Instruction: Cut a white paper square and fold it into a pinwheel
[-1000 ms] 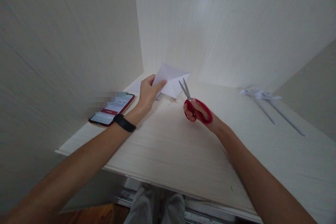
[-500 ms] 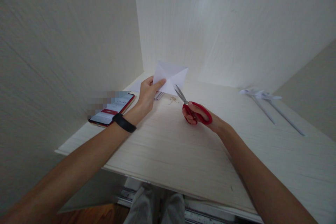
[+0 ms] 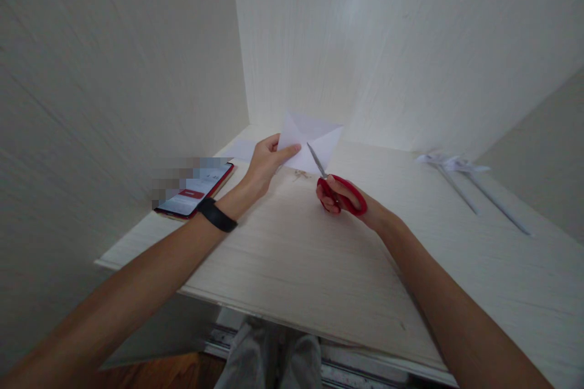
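A white square of paper (image 3: 322,134) with diagonal creases is raised above the back of the table. My left hand (image 3: 269,161) pinches it at its left side, thumb on the near face. Red-handled scissors (image 3: 349,194) are in my right hand (image 3: 335,191), fingers through the loops. Their blades look nearly closed and overlap the paper's lower part, pointing up toward its middle; whether they are cutting it I cannot tell. Below the paper, a small cluster of thin tan bits (image 3: 301,174) lies on the table.
A phone (image 3: 196,191) lies by the left wall, near my banded wrist. Behind my left hand lies another white sheet (image 3: 239,150). Two paper pinwheels on sticks (image 3: 474,185) rest at the right. Walls stand left and behind; the table's front edge (image 3: 274,316) is near my legs.
My left hand has moved the paper to the right, onto the scissors' blades. The blades have come closer together, while my right hand has hardly moved.
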Demonstrator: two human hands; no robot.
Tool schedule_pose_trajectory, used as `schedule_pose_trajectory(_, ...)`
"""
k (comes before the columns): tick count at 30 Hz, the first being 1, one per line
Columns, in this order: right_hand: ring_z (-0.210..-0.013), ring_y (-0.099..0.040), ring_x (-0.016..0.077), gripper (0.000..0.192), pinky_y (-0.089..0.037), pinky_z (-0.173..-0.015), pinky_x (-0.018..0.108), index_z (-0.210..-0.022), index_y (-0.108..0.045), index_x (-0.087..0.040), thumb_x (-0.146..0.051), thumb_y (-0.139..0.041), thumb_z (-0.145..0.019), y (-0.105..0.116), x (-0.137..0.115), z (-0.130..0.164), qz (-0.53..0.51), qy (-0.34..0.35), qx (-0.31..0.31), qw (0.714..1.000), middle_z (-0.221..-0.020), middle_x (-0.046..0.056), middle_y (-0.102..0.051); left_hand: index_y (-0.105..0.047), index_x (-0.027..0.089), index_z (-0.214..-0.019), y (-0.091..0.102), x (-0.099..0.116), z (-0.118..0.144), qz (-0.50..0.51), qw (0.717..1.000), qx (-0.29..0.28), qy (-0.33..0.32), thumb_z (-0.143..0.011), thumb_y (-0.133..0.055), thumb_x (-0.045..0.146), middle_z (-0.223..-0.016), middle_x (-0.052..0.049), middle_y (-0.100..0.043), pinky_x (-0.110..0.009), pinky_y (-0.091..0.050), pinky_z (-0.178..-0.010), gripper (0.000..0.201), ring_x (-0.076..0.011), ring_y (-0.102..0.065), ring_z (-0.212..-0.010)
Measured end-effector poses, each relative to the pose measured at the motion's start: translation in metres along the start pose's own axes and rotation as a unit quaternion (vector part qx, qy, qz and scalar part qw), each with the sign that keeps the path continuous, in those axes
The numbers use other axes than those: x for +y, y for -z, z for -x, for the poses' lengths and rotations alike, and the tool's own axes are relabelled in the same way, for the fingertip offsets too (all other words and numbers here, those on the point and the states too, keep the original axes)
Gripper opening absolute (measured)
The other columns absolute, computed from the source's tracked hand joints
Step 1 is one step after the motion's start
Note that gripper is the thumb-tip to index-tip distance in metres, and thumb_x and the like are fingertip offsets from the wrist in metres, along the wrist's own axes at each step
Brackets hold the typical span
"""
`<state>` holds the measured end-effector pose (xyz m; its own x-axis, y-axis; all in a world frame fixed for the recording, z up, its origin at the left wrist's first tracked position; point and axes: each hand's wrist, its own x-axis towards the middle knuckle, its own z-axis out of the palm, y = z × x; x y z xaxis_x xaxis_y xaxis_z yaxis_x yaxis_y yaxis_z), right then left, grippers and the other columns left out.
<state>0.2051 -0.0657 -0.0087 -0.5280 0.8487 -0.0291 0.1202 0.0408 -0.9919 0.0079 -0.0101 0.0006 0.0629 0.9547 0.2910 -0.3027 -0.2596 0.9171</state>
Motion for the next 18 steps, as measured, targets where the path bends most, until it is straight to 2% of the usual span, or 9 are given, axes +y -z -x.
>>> schedule_pose_trajectory(10, -0.053, -0.038, 0.0111, 0.053, -0.028, -0.054, 0.029, -0.077, -0.053, -0.019, -0.072, -0.045, -0.086, -0.0019, -0.0016, 0.0005, 0.013, 0.015, 0.008, 1.0, -0.062, -0.004, -0.043, -0.07, 0.013, -0.083, -0.0016, 0.0054, 0.0018, -0.024, 1.0, -0.015, 0.004, -0.061, -0.08, 0.027, -0.08, -0.002, -0.072, -0.024, -0.047, -0.063, 0.028, -0.0127, -0.061, -0.067)
schedule_pose_trajectory(18, -0.052, -0.038, 0.0107, 0.053, -0.029, -0.055, 0.029, -0.071, -0.048, -0.02, -0.07, -0.044, -0.087, -0.0016, 0.0, 0.0, 0.024, 0.032, 0.014, 0.999, -0.06, -0.004, -0.041, -0.07, 0.013, -0.086, -0.0002, 0.0053, -0.0015, -0.069, 0.997, -0.014, -0.027, -0.058, -0.081, 0.029, -0.084, -0.003, -0.073, -0.025, -0.048, -0.065, 0.034, -0.0145, -0.062, -0.071)
